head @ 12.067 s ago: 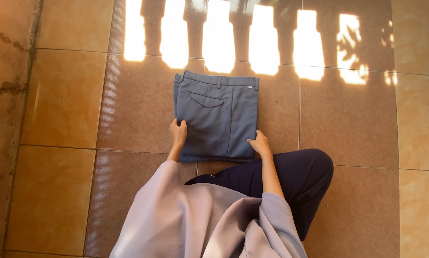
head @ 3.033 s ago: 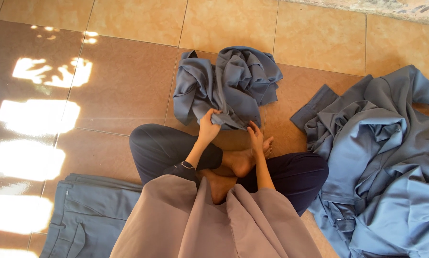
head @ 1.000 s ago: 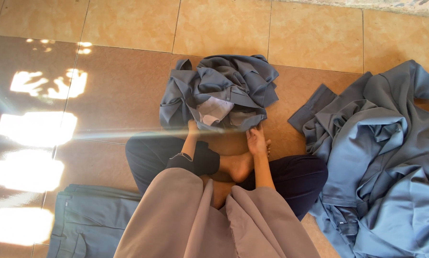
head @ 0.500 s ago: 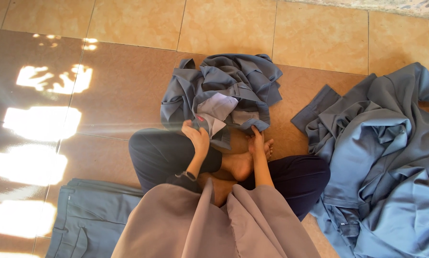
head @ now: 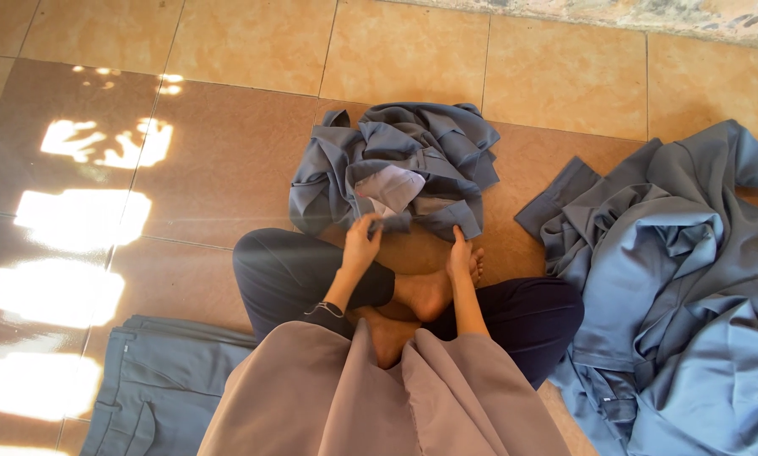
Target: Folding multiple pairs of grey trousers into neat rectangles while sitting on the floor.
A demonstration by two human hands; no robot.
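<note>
sitting cross-legged on the tiled floor [head: 244, 51], i look down from the head camera at a crumpled grey garment [head: 400, 165] bunched just ahead of my bare feet [head: 434, 291]. my left hand [head: 362, 245] is raised to its near edge, the fingers [head: 377, 226] pressed together, pinching a small fold of the grey cloth beside a paler inner patch [head: 392, 186]. my right hand [head: 459, 253] rests at the garment's near right hem, touching it; i cannot tell from here whether those fingers grip the cloth or only lie against it. my dark trousers [head: 522, 317] and a loose taupe top [head: 379, 397] fill the bottom of the view. a folded grey-blue pair of trousers [head: 155, 388] lies flat at my left, near my knee. a heap of blue-grey clothes [head: 674, 279] sprawls at my right, well apart from the crumpled one. sun patches [head: 67, 219] fall on the tiles at left.
</note>
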